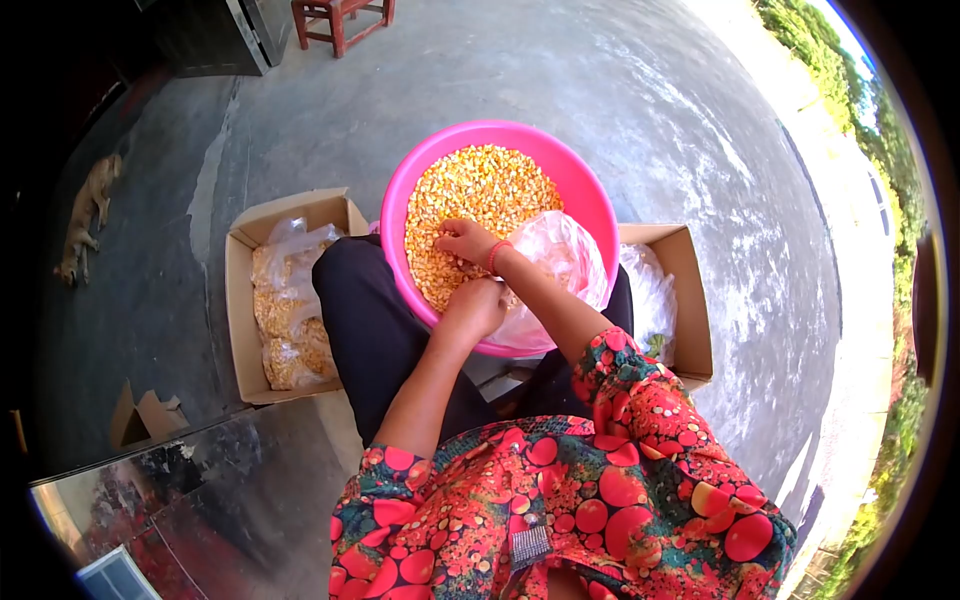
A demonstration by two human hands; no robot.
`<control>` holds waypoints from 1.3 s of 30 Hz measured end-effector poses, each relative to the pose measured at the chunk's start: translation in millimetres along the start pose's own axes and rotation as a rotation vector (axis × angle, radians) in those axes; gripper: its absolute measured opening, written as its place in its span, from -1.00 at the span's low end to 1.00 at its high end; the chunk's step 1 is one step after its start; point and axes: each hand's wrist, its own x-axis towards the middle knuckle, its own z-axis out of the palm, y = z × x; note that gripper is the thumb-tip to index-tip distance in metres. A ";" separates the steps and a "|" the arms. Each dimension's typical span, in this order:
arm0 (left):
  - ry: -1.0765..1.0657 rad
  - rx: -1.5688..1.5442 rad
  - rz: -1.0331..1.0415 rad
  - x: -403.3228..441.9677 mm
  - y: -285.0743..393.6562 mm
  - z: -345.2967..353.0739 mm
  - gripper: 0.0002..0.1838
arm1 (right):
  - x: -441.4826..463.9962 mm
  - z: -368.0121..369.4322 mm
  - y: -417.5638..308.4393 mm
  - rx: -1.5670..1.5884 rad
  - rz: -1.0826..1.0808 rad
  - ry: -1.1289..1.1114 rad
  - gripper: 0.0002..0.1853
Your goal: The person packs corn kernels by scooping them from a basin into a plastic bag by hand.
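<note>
Beneath the right wrist, the left hand (482, 305) is partly hidden.

Grey concrete floor (320, 110), red wooden stool (340, 18), bright sunlight, greenery (825, 50).

Corn (480, 185) in basin (590, 190) (bag (565, 255) too), between left box (240, 300) and right box (692, 300).

Fingertips of left hand (480, 305) hidden, red stool (338, 30) — cut off at top
</note>
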 end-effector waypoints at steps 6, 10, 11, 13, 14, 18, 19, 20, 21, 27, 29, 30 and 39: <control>0.060 -0.032 0.036 -0.1 -0.8 1.7 -0.77 | -28.0 -36.8 -52.4 0.959 0.251 -0.246 -0.81; 0.122 -0.076 -0.022 5.1 -4.9 5.1 -0.74 | -43.4 -60.0 -59.2 0.932 0.118 -0.237 -0.81; 0.122 -0.077 -0.022 5.3 -5.7 5.2 -0.74 | -50.5 -66.6 -60.5 0.932 0.119 -0.237 -0.81; 0.162 -0.051 -0.080 3.4 -1.3 -0.9 -0.72 | -66.6 -80.2 -60.4 0.869 0.111 -0.213 -0.83; 0.161 -0.053 -0.080 3.7 -0.7 -2.6 -0.72 | -76.1 -86.7 -58.8 0.868 0.113 -0.213 -0.83; 0.284 -0.103 -0.063 -0.2 6.5 -8.8 -0.73 | -106.1 -103.4 -37.6 0.688 0.142 -0.205 -0.85; 0.346 -0.107 -0.049 -1.1 8.3 -9.5 -0.72 | -110.1 -103.7 -31.8 0.560 0.139 -0.199 -0.86; 0.344 -0.108 -0.047 0.0 6.0 -7.1 -0.72 | -116.5 -103.1 -26.4 0.487 0.127 -0.170 -0.85; 0.409 -0.066 -0.012 1.7 1.6 -3.1 -0.71 | -119.2 -102.6 -18.3 0.488 0.128 -0.168 -0.85; 0.461 -0.095 0.035 1.1 6.8 -7.5 -0.72 | -132.7 -109.4 -19.2 -0.441 -0.271 -0.110 -0.83; 0.376 -0.115 0.027 -1.3 11.7 -9.5 -0.73 | -130.4 -106.8 -35.0 -0.417 -0.215 -0.055 -0.84; 0.330 -0.140 0.043 -2.7 14.0 -8.2 -0.76 | -127.4 -103.4 -45.1 -0.395 -0.159 0.001 -0.84; 0.188 0.116 0.104 12.8 -20.6 26.0 -0.68 | -48.9 -23.4 -57.2 -0.499 -0.292 0.018 -0.69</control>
